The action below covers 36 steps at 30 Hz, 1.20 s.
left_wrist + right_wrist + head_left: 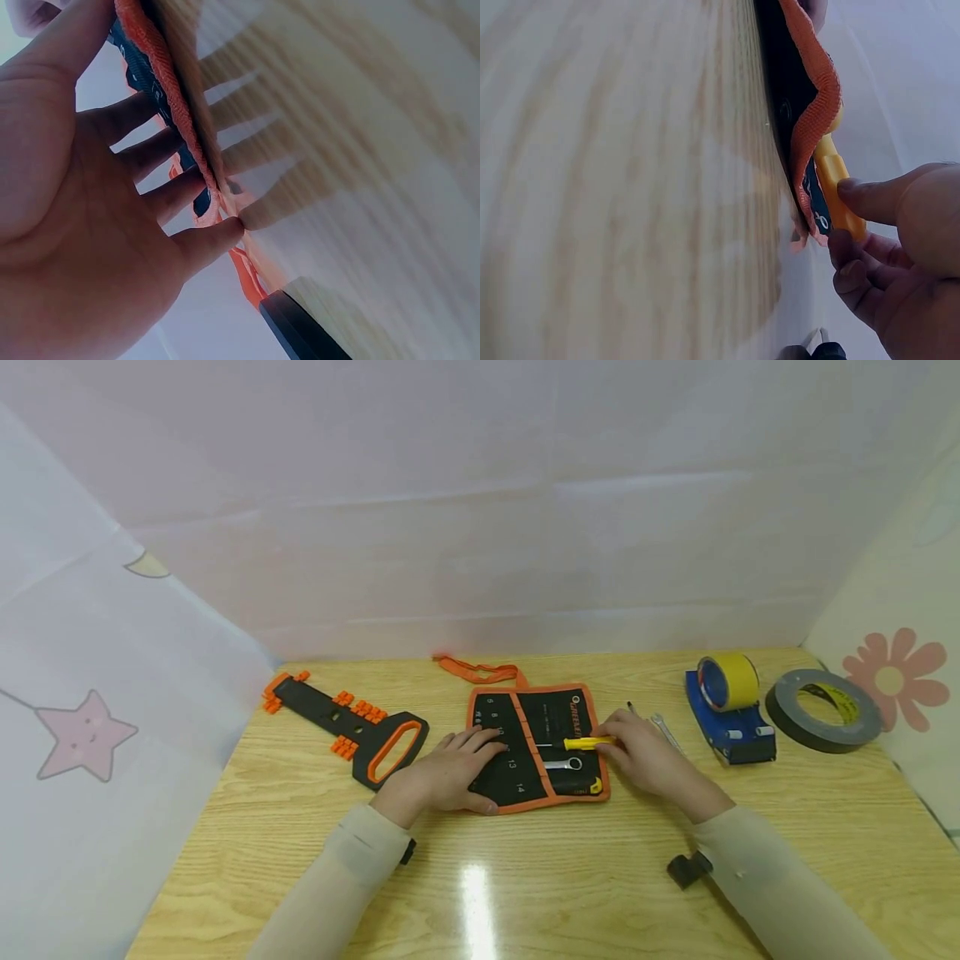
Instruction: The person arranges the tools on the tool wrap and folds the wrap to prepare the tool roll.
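Pressing our left hand (pixel 444 771) flat, fingers straight, on the left half of the black-and-orange tool roll (pixel 537 743) at the table's (pixel 525 877) middle, we pinch a yellow-handled tool (pixel 587 743) with our right hand (pixel 647 756) at the roll's right edge. A ring spanner (pixel 564 764) lies in the roll just below it. Right of the roll stands a blue tape dispenser (pixel 726 710); left lies an orange-black tool (pixel 352 731).

Glossy yellow plastic handle (pixel 587 743) in the pinch; beneath it matt black cloth pouch (pixel 537 747), lying on shiny wood-grain table (pixel 525 877).
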### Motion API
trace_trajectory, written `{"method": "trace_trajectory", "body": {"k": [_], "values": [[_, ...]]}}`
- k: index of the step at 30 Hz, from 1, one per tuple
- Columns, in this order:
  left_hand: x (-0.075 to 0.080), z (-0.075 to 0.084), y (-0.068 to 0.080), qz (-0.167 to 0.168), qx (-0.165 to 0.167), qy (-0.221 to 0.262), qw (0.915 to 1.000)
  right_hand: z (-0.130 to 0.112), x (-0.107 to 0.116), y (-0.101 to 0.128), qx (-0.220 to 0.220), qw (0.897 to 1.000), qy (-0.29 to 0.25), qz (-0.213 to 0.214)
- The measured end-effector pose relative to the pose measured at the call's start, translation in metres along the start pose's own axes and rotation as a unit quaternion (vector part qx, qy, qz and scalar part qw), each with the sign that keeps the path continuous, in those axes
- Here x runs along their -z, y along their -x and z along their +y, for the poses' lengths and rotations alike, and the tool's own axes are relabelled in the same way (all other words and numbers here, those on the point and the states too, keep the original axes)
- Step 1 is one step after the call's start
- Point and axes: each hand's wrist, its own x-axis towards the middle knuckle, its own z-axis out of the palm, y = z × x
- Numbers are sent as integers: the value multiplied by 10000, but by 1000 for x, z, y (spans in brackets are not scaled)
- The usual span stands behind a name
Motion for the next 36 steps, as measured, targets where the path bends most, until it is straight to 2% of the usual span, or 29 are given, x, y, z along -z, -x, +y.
{"method": "trace_trajectory", "body": {"k": [10,21,36], "values": [[0,1,-1,-38,105,-85,9999,-4,0,-7,-96,9998,-103,-159],[-1,1,2,23,-86,98,9999,-4,-6,-17,352,9990,-198,-187],[2,3,3,-106,-190,67,9997,-6,-8,-24,284,9983,-385,-344]]}}
